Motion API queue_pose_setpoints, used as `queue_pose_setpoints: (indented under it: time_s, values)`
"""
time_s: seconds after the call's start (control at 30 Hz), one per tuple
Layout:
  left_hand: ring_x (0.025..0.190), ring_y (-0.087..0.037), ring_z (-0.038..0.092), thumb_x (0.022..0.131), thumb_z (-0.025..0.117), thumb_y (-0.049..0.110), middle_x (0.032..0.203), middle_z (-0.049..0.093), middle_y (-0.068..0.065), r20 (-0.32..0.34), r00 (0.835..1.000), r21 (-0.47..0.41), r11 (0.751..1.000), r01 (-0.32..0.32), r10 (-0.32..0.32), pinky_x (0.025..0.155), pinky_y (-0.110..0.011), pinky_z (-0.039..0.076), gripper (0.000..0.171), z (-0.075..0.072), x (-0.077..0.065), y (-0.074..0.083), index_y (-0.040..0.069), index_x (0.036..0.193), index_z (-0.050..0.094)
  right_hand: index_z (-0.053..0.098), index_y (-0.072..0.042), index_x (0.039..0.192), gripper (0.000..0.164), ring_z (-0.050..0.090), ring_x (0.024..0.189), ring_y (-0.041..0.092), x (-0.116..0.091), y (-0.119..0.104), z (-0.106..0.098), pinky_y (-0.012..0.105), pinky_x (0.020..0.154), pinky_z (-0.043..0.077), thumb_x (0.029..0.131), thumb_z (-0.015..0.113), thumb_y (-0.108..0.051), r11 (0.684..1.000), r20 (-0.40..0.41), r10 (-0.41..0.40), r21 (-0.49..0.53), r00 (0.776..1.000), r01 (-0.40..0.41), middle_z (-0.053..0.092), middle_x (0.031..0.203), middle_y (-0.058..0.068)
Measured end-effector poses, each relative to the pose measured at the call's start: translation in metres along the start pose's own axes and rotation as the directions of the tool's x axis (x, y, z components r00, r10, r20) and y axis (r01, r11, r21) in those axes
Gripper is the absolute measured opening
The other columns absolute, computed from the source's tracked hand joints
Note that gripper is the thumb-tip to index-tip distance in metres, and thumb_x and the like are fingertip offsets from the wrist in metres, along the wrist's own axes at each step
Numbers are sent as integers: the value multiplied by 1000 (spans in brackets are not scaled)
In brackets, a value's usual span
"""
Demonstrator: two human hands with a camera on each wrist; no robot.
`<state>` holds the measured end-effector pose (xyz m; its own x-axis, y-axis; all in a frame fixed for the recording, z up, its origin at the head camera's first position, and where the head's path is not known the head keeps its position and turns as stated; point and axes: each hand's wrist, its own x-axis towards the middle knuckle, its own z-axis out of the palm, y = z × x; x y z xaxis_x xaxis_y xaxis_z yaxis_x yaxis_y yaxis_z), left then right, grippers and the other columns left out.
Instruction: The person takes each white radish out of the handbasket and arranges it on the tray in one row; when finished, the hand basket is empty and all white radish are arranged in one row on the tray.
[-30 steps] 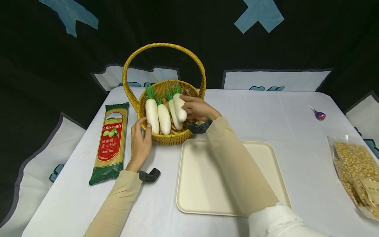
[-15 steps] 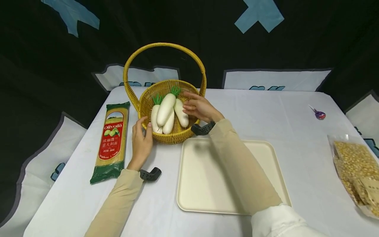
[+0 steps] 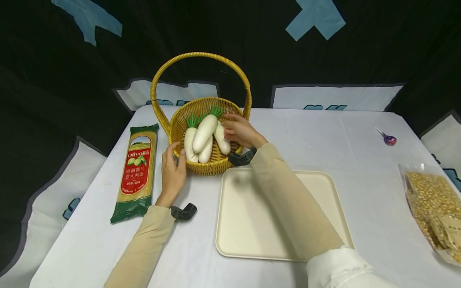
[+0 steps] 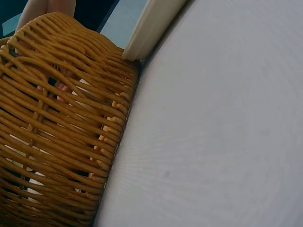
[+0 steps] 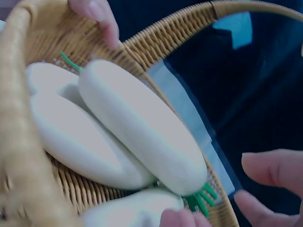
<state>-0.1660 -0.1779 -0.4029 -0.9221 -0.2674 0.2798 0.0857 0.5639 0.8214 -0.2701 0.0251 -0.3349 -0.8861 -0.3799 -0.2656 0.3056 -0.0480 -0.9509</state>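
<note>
Four white radishes (image 3: 204,134) with green tops lie in the yellow wicker basket (image 3: 207,170), one across two others, its leaves toward 1 o'clock; the right hand (image 3: 240,131), fingers parted and gripping nothing, is at the basket's 3 o'clock beside the rightmost radish, contact unclear; the left hand (image 3: 173,176), thumb and index spread, rests its fingertips on the rim at 8 o'clock; outward, an Olivoilà spaghetti pack (image 3: 135,174) lies at 8, a cream tray (image 3: 263,224) at 5, bagged corn kernels (image 3: 430,196) at 4, a lollipop (image 3: 389,140) at 3.
</note>
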Motion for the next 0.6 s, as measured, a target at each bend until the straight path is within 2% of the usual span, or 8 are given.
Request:
queue_pose_setpoints:
  time_s: [0.03,0.1,0.2,0.3,0.43,0.6]
  values:
    - [130,-35,32,95,38,40,139,34,-17,-1,1000,0,1000,-1,1,104,-52,25,43,0,0,0,17,132,39,28,-13,141,51,47,67,11,1,0,2,35,86,44,93,48,-15,1000,-14,6,-23,1000,-7,48,93,8]
    - [130,-34,32,95,38,40,139,35,-17,-4,1000,-1,1000,-1,1,104,-52,25,43,0,0,0,17,131,39,26,-16,142,55,49,72,12,2,-2,7,34,84,45,93,50,-21,996,-37,17,-81,999,-19,49,99,7]
    - [130,-34,32,95,38,40,138,35,-17,-5,1000,2,1000,-2,2,104,-51,26,43,-1,1,0,17,131,39,19,-21,144,63,53,98,20,2,-3,15,35,89,46,91,53,-29,987,-64,34,-155,997,-44,42,128,9]
    - [130,-34,32,95,38,40,139,35,-17,-2,1000,4,1000,0,0,104,-51,25,43,-1,0,-1,17,132,39,14,-25,145,69,43,123,31,2,-5,24,41,96,43,89,54,-35,978,-79,51,-197,996,-65,23,148,8]
    - [130,-34,32,95,38,40,139,34,-17,4,1000,1,1000,2,-2,104,-51,25,44,0,0,-1,17,132,39,9,-23,146,79,36,130,32,-1,-6,39,45,97,41,86,58,-38,965,-109,58,-249,992,-84,18,150,8]
    - [130,-35,32,95,38,40,139,34,-18,12,1000,4,1000,-3,3,104,-52,25,44,-1,-1,0,16,132,38,8,-17,146,86,38,128,29,-3,-6,56,44,92,45,83,63,-38,931,-182,2,-358,983,-68,24,148,12]
